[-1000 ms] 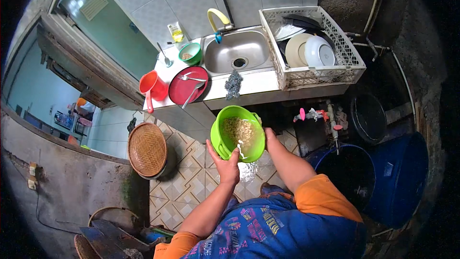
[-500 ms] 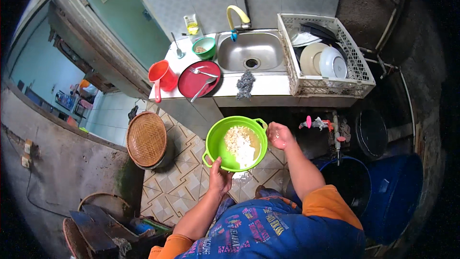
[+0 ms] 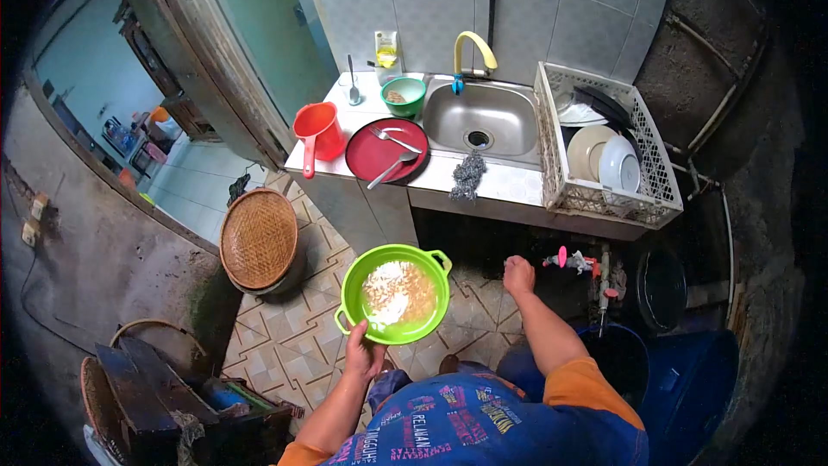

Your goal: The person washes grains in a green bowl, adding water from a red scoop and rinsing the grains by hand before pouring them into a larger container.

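My left hand (image 3: 366,352) grips the near-left rim of a bright green two-handled basin (image 3: 352,283), its thumb over the edge beside one loop handle. Small pale pieces (image 3: 405,286) lie in cloudy water inside it, with light glaring off the surface. The basin hangs over the tiled floor, in front of the counter. Apart from it on the right is my right hand (image 3: 518,275), fingers curled in, with nothing seen in them. The pink-handled tap (image 3: 562,256) is the nearest thing to that hand.
The counter bears a red dipper (image 3: 319,131), a dark red plate (image 3: 366,151) with cutlery, a green bowl (image 3: 412,97), a steel sink (image 3: 431,116), a scouring pad (image 3: 468,177) and a white dish crate (image 3: 595,194). A woven tray (image 3: 258,240) stands left; a blue barrel (image 3: 690,380) right.
My right hand has drawn away from the basin's right handle, and its fingers have curled. The basin has shifted left and nearer in my left hand. The view has also shifted.
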Tool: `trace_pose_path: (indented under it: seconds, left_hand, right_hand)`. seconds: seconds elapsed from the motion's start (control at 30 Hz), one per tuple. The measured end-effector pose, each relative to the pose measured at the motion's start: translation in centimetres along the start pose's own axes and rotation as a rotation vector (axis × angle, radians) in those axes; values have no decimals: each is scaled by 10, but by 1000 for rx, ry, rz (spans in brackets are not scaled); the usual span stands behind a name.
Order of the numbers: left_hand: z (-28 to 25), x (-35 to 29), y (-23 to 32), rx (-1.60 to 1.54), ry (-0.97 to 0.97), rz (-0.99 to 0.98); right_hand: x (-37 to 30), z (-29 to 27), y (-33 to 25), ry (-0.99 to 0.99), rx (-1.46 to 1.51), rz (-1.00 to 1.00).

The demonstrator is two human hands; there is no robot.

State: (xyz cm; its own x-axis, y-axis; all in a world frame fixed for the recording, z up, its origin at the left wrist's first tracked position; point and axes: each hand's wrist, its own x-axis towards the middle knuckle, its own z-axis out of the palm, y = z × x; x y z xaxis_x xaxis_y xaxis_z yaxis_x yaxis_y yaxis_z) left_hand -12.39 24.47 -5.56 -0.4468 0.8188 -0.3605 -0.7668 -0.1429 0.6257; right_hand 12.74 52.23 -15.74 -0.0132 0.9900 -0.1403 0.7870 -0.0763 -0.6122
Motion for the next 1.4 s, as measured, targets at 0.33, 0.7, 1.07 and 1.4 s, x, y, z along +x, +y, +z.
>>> trace_pose_path:
  seconds: [0.33,0.7,1.07,1.4]
  left_hand:
    - [-59,-27,14,26,83,21]
    - [-108,-38,36,-143,128,71]
    - [-135,-81,71,-67,197,173]
    - [-162,-90,102,112,212,64]
  right_hand:
    - [-12,-22,-68,-152,-41,-24]
    - [-43,32,-174,-100,133,-534]
    - [-15,122,-474,-785,1241,62]
    - [-28,135,-449,-897,1566,-174]
